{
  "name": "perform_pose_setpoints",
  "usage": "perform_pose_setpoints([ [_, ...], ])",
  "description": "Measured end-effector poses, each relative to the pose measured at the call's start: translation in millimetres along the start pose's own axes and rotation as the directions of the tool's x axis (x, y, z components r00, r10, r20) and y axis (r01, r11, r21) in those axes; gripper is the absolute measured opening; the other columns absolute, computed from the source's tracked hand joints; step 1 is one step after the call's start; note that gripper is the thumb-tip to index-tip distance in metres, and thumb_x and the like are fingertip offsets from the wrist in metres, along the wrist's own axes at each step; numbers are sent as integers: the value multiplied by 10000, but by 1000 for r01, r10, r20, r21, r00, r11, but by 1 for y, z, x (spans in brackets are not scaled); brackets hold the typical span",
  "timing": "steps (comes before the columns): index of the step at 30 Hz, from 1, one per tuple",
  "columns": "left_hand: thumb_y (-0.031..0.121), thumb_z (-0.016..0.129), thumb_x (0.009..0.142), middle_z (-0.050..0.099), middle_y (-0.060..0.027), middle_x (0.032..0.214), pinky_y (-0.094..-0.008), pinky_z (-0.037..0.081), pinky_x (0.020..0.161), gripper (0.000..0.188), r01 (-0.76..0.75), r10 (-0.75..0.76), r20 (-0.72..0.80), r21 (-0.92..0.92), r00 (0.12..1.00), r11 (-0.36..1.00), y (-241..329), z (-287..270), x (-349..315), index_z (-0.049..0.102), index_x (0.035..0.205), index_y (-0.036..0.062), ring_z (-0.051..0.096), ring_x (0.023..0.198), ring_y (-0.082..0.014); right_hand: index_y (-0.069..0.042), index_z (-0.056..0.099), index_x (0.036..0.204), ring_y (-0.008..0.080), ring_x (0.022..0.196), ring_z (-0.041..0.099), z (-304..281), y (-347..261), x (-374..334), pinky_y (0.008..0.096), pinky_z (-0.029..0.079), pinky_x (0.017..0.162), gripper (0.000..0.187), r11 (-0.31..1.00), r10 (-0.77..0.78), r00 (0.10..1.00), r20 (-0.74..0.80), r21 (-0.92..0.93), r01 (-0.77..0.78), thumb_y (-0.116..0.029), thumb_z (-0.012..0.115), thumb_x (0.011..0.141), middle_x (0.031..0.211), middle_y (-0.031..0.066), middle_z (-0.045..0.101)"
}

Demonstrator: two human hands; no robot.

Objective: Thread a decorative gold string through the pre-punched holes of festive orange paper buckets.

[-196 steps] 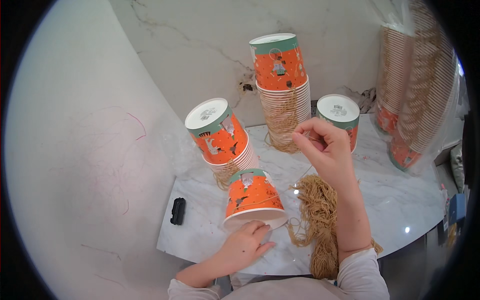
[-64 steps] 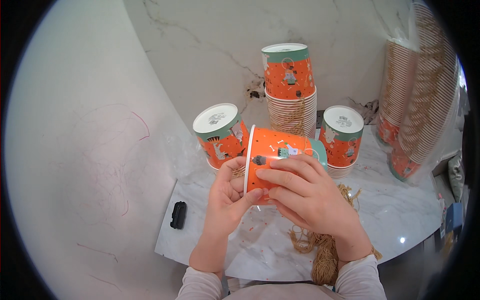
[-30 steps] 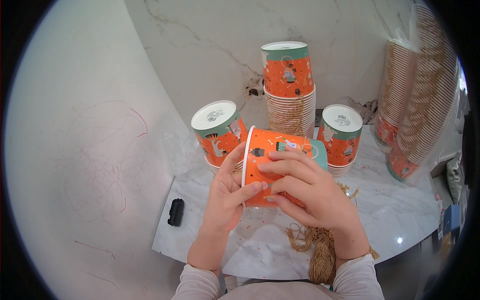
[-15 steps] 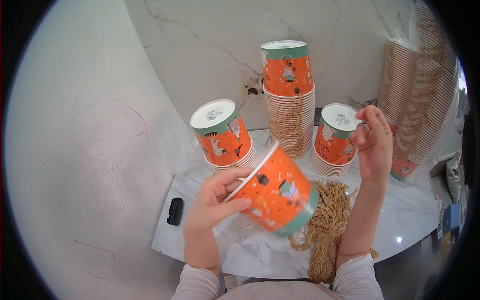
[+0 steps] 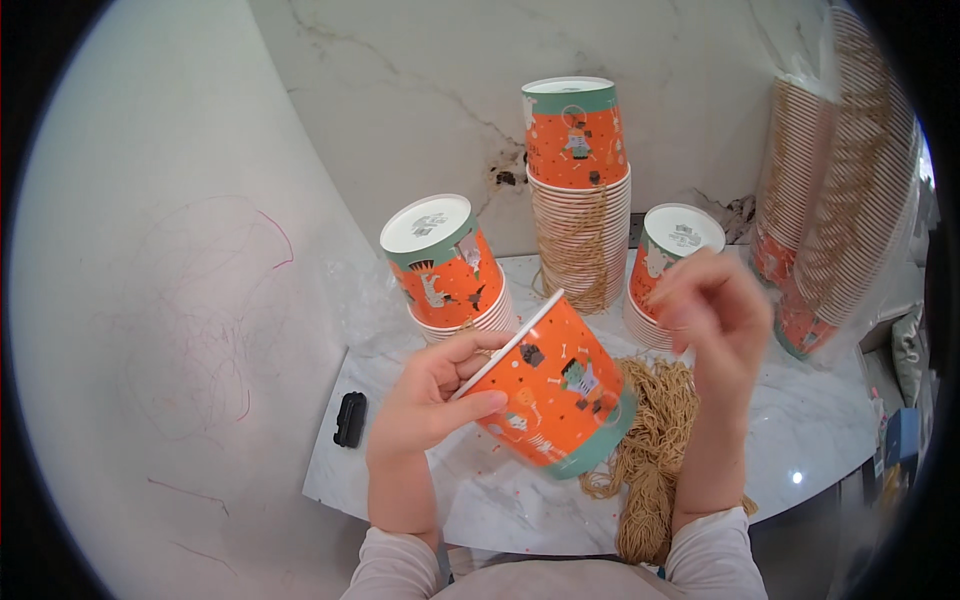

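Note:
My left hand (image 5: 437,395) grips an orange paper bucket (image 5: 548,392) by its white rim, thumb outside and fingers over the edge. The bucket is tilted, its rim toward the upper left and its green base band toward the lower right. My right hand (image 5: 715,310) is raised in front of the right bucket stack, apart from the held bucket. Its fingers are curled together and blurred; whatever they may pinch cannot be made out. Below, a bundle of tan cord (image 5: 650,450) lies on the marble table (image 5: 780,430), partly behind my right forearm.
Upside-down bucket stacks stand at the left (image 5: 450,275), the tall centre (image 5: 580,220) and the right (image 5: 645,285). Cord hangs down the centre one. Bagged bucket stacks (image 5: 840,190) lean at the far right. A black plastic piece (image 5: 350,420) lies near the table's left edge.
My right hand has moved down and slightly left, its fingers curling in. The bucket in my left hand has turned slightly, and its printed side shows more sharply.

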State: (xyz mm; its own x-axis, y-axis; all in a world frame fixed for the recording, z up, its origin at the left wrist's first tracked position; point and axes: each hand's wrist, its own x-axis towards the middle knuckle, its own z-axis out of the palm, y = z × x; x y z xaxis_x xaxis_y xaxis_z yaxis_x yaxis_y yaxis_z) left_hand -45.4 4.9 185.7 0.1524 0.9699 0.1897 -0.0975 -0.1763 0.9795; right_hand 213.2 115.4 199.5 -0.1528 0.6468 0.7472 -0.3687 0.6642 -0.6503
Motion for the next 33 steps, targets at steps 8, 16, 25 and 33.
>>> perform_pose_setpoints([
  [8, -94, 664, 905, 678, -152, 1245, -299, 567, 925, 533, -21, 21, -47, 14, 999, 1000, -4, 17, 5, 463, 1395, -29, 662, 1136, -176, -90, 666, 886, 188, 669, 640, 37, 8, -8, 320, 496, 547, 183, 742, -290, 874, 389, -486, 462, -57, 768, 737, 866, 23, 633],
  [16, -83, 677, 894, 702, -123, 1170, -270, 567, 877, 546, -49, 55, -101, 59, 993, 997, -4, 25, 5, 470, 1395, -18, 671, 1093, -151, -79, 696, 880, 209, 709, 674, 37, 4, -11, 312, 526, 578, 217, 682, -248, 852, 461, -542, 491, -42, 800, 693, 883, 41, 667],
  [25, -130, 695, 838, 700, -138, 1195, -297, 547, 955, 595, -27, 35, -131, 66, 991, 997, -5, 28, 5, 486, 1386, -30, 673, 1132, -172, -84, 684, 881, 201, 691, 665, 38, 5, -11, 312, 517, 557, 242, 645, -271, 838, 473, -557, 523, -51, 804, 674, 875, 30, 667],
  [33, -133, 691, 846, 675, -150, 1243, -296, 546, 954, 601, -20, 26, -116, 58, 993, 998, -6, 29, 7, 470, 1396, -32, 658, 1154, -170, -78, 670, 876, 200, 686, 661, 36, 8, -12, 317, 513, 551, 241, 619, -295, 823, 485, -559, 551, -65, 805, 677, 873, 30, 664],
])
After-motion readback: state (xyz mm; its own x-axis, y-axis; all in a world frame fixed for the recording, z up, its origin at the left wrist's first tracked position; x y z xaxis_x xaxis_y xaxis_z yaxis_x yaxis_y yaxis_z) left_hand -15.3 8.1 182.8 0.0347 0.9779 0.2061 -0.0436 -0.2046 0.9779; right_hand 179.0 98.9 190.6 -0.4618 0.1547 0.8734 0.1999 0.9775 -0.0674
